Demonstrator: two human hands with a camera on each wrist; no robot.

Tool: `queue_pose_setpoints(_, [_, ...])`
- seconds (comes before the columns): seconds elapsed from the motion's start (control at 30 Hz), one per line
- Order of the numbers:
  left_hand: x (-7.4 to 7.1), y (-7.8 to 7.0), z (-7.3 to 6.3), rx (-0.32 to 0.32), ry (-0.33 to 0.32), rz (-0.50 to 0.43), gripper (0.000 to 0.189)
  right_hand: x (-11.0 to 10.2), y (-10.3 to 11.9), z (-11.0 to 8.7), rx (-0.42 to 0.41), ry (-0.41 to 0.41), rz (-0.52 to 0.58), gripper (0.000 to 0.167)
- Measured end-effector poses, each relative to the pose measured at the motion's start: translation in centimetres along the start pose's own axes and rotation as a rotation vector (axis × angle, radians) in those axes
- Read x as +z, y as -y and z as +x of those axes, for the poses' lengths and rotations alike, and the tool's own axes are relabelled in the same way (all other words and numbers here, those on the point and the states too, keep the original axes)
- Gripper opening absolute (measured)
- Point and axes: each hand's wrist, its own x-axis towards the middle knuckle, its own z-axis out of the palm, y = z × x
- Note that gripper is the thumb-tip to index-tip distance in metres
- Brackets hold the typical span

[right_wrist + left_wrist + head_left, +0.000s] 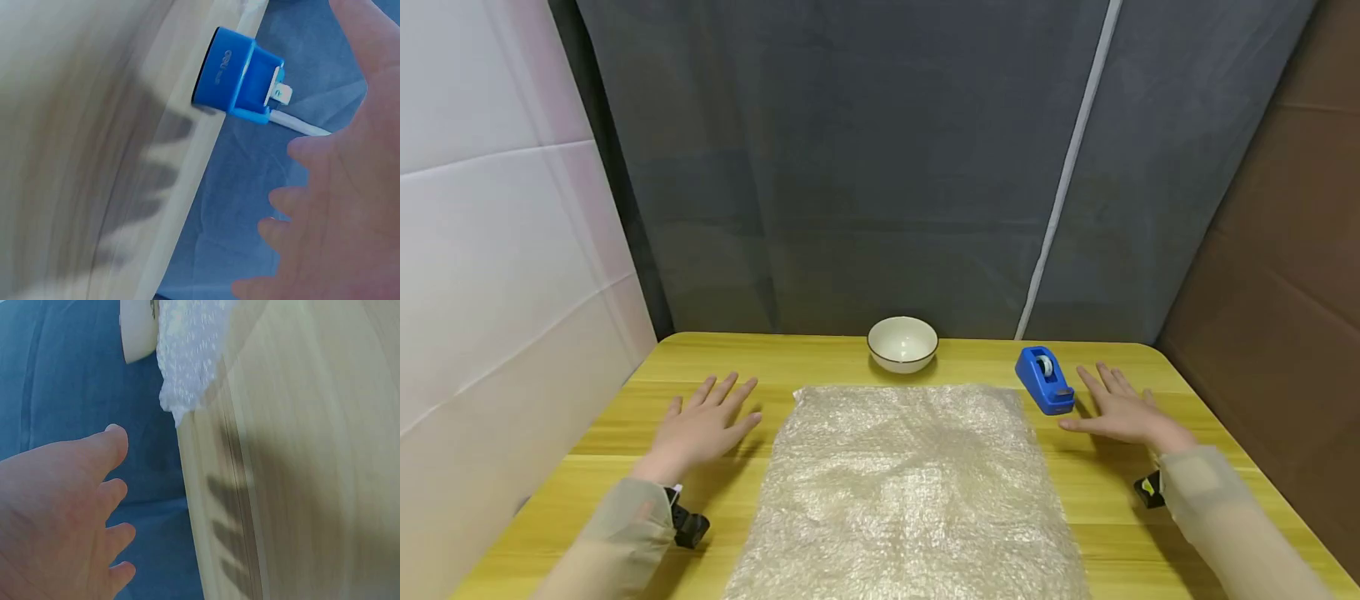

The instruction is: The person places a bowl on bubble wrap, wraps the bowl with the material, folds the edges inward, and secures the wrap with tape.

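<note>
Fingers spread, my left hand [703, 427] hovers palm down over the table, left of a sheet of bubble wrap [917, 492]. It holds nothing, and its shadow falls on the wood below. On the other side, my right hand [1123, 410] is also spread and bare, just right of a blue tape dispenser [1043, 382] with a roll of tape in it. The bubble wrap lies flat across the middle front of the table. Behind its far edge a white bowl [902, 344] with a dark rim stands upright. In the right wrist view the dispenser [228, 75] appears beyond the thumb.
The yellow wooden table [775, 354] has rounded far corners. A dark grey curtain [850, 167] hangs behind it, with a white panel [512, 208] on the left and a brown one [1285, 250] on the right. Both wrists carry small black cameras.
</note>
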Motion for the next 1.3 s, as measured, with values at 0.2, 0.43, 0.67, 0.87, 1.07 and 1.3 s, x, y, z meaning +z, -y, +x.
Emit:
queue_pose_setpoints(0.2, [0.2,-0.8,-0.1,0.013,0.004,0.013,0.076,-0.3,1.6,0.1,-0.06,-0.011,0.031,0.108])
queue_pose_setpoints(0.43, [0.3,-1.1,0.2,0.02,0.017,-0.01,0.075,-0.1,5.0,-0.3,-0.168,0.003,0.021,0.104])
queue_pose_setpoints(0.67, [-0.4,-2.2,1.3,0.057,0.005,-0.056,0.076,1.6,8.7,0.1,-0.355,0.17,0.095,0.097])
queue_pose_setpoints(0.87, [-1.0,-3.7,3.4,0.096,0.024,-0.103,0.071,3.2,10.0,0.5,-0.35,0.293,0.094,0.102])
queue_pose_setpoints(1.07, [-1.9,-5.0,6.2,0.108,0.049,-0.166,0.066,3.9,10.6,0.9,-0.316,0.321,0.083,0.106])
queue_pose_setpoints(1.3, [-2.2,-7.3,9.8,0.102,0.115,-0.281,0.073,4.4,11.1,0.8,-0.297,0.291,0.051,0.11])
